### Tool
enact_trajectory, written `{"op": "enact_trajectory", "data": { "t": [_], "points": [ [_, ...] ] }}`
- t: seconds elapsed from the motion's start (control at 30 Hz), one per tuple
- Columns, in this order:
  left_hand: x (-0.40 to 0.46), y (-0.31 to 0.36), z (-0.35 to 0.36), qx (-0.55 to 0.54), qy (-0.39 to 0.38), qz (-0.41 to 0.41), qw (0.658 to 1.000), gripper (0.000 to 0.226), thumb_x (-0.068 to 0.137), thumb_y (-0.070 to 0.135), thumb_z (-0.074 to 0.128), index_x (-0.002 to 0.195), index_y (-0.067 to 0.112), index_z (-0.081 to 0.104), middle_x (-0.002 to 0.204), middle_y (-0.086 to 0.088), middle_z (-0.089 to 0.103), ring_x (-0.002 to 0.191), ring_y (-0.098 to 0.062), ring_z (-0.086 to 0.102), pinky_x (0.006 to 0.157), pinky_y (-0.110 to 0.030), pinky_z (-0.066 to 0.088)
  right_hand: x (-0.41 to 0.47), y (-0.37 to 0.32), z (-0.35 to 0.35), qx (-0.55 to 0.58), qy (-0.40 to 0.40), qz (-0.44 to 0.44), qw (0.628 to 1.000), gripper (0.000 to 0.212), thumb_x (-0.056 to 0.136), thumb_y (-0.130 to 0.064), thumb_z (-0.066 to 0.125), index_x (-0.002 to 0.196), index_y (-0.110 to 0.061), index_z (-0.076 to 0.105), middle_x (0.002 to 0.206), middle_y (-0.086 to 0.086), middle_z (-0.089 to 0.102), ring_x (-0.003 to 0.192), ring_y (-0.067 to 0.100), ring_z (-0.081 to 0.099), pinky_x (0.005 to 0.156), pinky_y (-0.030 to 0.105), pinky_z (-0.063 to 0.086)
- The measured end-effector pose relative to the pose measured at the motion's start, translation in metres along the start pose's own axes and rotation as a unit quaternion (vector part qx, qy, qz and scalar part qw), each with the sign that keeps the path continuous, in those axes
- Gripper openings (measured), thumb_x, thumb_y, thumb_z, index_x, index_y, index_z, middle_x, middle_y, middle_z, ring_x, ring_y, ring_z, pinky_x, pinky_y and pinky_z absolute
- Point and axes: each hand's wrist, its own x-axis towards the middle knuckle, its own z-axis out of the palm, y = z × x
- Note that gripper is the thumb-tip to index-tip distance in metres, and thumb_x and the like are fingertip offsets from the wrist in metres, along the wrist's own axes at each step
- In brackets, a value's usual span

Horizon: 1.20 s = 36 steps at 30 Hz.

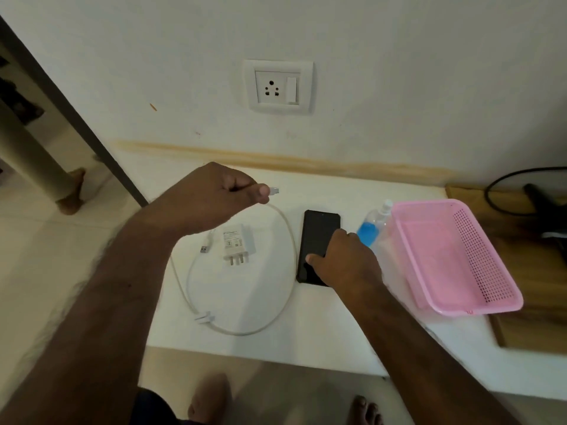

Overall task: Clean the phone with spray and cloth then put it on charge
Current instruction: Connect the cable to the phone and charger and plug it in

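A black phone (319, 237) lies screen-up on the white table (306, 342). My right hand (346, 262) grips its lower right part, thumb on the screen. My left hand (214, 194) is raised above the table, pinching the small plug end of the white charging cable (285, 240). The cable loops down over the table to its USB end (203, 249). A white charger adapter (237, 243) lies flat left of the phone, pins toward me. A spray bottle (372, 228) with blue liquid stands right of the phone, partly behind my hand. No cloth shows.
A wall socket with a switch (277, 86) sits on the white wall above the table. A pink plastic basket (454, 256) rests at the right. Beyond it are a wooden surface (540, 326) and a black cord (503, 191). My bare feet show below; another person's foot (72, 191) stands at left.
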Motion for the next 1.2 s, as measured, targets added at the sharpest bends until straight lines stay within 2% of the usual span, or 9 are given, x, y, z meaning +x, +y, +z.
{"op": "enact_trajectory", "data": {
  "t": [0.17, 0.4, 0.57, 0.73, 0.87, 0.97, 1.03, 1.1, 1.2],
  "points": [
    [0.0, -0.003, 0.02, -0.055, -0.035, -0.003, 0.998, 0.026, 0.094, 0.048, 0.06, 0.085, 0.03, 0.077, 0.051, 0.007, 0.05, 0.048, -0.006, 0.045, 0.047, -0.008, 0.036, 0.001, -0.001, 0.011, -0.029, -0.001, 0.007, 1.0, 0.073, 0.084, -0.07, 0.055, 0.12, -0.008, 0.047, 0.112, 0.011, 0.059, 0.093, 0.024, 0.067, 0.083, 0.033, 0.056],
    [0.004, -0.01, 0.016, -0.106, -0.033, -0.017, 0.994, 0.027, 0.094, 0.043, 0.063, 0.083, 0.024, 0.078, 0.055, 0.011, 0.053, 0.051, -0.014, 0.039, 0.044, -0.015, 0.035, 0.008, -0.004, 0.017, -0.045, 0.009, 0.028, 0.999, 0.08, 0.078, -0.075, 0.058, 0.118, -0.006, 0.05, 0.098, 0.01, 0.06, 0.09, 0.023, 0.065, 0.083, 0.033, 0.055],
    [0.003, -0.013, 0.013, -0.101, -0.008, -0.005, 0.995, 0.023, 0.096, 0.035, 0.063, 0.089, 0.02, 0.079, 0.053, 0.019, 0.056, 0.047, 0.003, 0.047, 0.047, -0.009, 0.036, 0.014, -0.006, 0.01, 0.048, -0.026, 0.073, 0.996, 0.075, 0.074, -0.067, 0.071, 0.114, -0.008, 0.047, 0.09, 0.006, 0.048, 0.081, 0.02, 0.058, 0.082, 0.032, 0.055],
    [0.002, -0.014, 0.01, -0.11, 0.01, 0.007, 0.994, 0.018, 0.095, 0.031, 0.066, 0.089, 0.02, 0.078, 0.05, 0.019, 0.051, 0.048, 0.003, 0.047, 0.048, -0.008, 0.035, 0.017, -0.004, 0.01, 0.216, -0.028, 0.096, 0.971, 0.046, 0.092, -0.047, 0.062, 0.118, -0.012, 0.049, 0.094, 0.003, 0.059, 0.083, 0.018, 0.061, 0.083, 0.033, 0.058],
    [0.002, -0.013, 0.007, -0.13, 0.009, 0.001, 0.991, 0.019, 0.095, 0.031, 0.066, 0.084, 0.021, 0.076, 0.053, 0.015, 0.052, 0.049, -0.003, 0.045, 0.047, -0.012, 0.036, 0.017, -0.004, 0.005, 0.255, -0.026, 0.099, 0.962, 0.026, 0.098, -0.039, 0.054, 0.101, -0.013, 0.053, 0.087, 0.001, 0.059, 0.078, 0.015, 0.061, 0.082, 0.028, 0.054],
    [0.001, -0.011, 0.005, -0.137, 0.01, -0.002, 0.991, 0.019, 0.094, 0.033, 0.066, 0.08, 0.023, 0.076, 0.058, 0.011, 0.057, 0.05, -0.011, 0.046, 0.046, -0.017, 0.037, 0.013, -0.006, -0.009, 0.439, 0.016, 0.133, 0.888, 0.018, 0.094, -0.034, 0.06, 0.086, -0.019, 0.052, 0.08, 0.0, 0.06, 0.071, 0.013, 0.061, 0.062, 0.023, 0.057],
    [0.002, -0.009, 0.005, -0.164, 0.014, 0.004, 0.986, 0.02, 0.093, 0.031, 0.065, 0.079, 0.021, 0.075, 0.057, 0.009, 0.057, 0.049, -0.013, 0.047, 0.046, -0.022, 0.037, 0.01, -0.009, -0.024, 0.555, 0.037, 0.136, 0.819, 0.017, 0.093, -0.031, 0.065, 0.085, -0.021, 0.055, 0.084, 0.004, 0.067, 0.073, 0.017, 0.068, 0.057, 0.031, 0.061],
    [0.003, -0.005, 0.005, -0.191, 0.019, 0.019, 0.981, 0.021, 0.091, 0.032, 0.064, 0.079, 0.018, 0.075, 0.056, 0.005, 0.056, 0.049, -0.016, 0.045, 0.047, -0.025, 0.036, 0.005, -0.013, -0.039, 0.694, 0.027, 0.111, 0.711, 0.009, 0.093, -0.024, 0.067, 0.091, -0.018, 0.061, 0.088, 0.006, 0.074, 0.072, 0.019, 0.074, 0.051, 0.03, 0.057],
    [0.004, 0.0, 0.007, -0.214, 0.026, 0.04, 0.976, 0.022, 0.091, 0.033, 0.063, 0.078, 0.018, 0.074, 0.054, -0.002, 0.053, 0.048, -0.017, 0.042, 0.047, -0.027, 0.036, -0.005, -0.018, -0.053, 0.843, -0.029, 0.023, 0.536, 0.015, 0.092, -0.018, 0.064, 0.106, -0.013, 0.065, 0.1, 0.009, 0.076, 0.086, 0.026, 0.075, 0.056, 0.032, 0.057]
  ]
}}
